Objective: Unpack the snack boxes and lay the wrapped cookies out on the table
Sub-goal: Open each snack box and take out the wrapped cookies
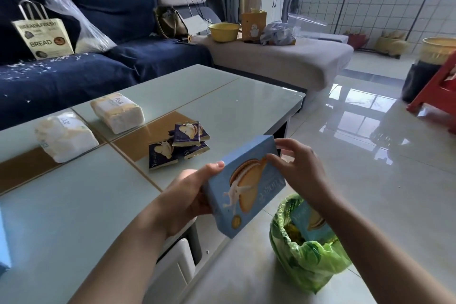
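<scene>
Bracing the blue snack box in the left hand should let the right hand, pinching its far end, lift the flap without crushing contents.

Readable print in the room

The paper bag on the sofa reads "BREAD&FRESH" and, lower, "BREAD". The tissue pack on the surface reads "Face". Script on the blue box and on the cookie wrappers is too small to read.
</scene>
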`<state>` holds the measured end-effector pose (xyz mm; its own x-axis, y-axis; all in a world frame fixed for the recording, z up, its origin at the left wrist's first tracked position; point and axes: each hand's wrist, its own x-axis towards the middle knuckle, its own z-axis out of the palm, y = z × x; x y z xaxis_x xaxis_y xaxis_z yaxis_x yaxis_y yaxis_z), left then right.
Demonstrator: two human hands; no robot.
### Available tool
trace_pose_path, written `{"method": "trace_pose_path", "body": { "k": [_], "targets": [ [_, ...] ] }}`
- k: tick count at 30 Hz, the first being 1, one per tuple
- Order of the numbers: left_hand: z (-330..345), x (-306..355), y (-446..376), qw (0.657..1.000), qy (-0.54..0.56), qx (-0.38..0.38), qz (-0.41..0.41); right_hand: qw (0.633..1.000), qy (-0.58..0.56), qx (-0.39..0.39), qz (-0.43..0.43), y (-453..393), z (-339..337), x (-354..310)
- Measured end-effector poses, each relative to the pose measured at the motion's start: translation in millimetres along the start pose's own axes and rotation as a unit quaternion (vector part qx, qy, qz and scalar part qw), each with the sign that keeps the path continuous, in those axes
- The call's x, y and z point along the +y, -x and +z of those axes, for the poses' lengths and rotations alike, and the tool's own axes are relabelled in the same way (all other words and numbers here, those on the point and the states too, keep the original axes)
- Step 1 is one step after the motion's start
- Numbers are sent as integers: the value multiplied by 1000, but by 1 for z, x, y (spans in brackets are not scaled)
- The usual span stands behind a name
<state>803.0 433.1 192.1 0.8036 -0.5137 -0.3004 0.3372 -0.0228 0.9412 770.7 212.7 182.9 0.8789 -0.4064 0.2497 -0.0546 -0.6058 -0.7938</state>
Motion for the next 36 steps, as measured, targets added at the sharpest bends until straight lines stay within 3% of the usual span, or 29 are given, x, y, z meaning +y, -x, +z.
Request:
{"method": "trace_pose_path", "body": {
  "k": [3, 7, 10, 13, 18, 25, 29, 32, 36],
  "targets": [
    [9, -3, -2, 998, -8, 43, 44, 999, 51, 8, 16, 6, 5, -6],
    [13, -9, -5, 993, -21, 66, 96, 997, 38, -15, 63, 12, 13, -15],
    [18, -11, -5, 987, -60, 73, 130, 989, -74, -70, 109, 16, 19, -19],
    [23, -12, -4, 980, -115, 60, 149, 953, -245, -90, 157, 20, 24, -23],
    [29, -14, -1, 970, -173, 52, 164, 934, -308, -91, 157, 21, 25, -27],
    [27, -14, -2, 974, -168, 42, 148, 930, -320, -145, 107, 23, 18, -26],
    [29, -12, -2, 986, -108, 27, 125, 959, -238, -156, 19, 26, 24, -28],
    [30, -8, 0, 994, -39, 27, 97, 976, -174, -125, -26, 25, 23, -28],
    [31, -5, 0, 996, 5, 58, 69, 991, -121, -51, -23, 24, 17, -30]
  ]
}}
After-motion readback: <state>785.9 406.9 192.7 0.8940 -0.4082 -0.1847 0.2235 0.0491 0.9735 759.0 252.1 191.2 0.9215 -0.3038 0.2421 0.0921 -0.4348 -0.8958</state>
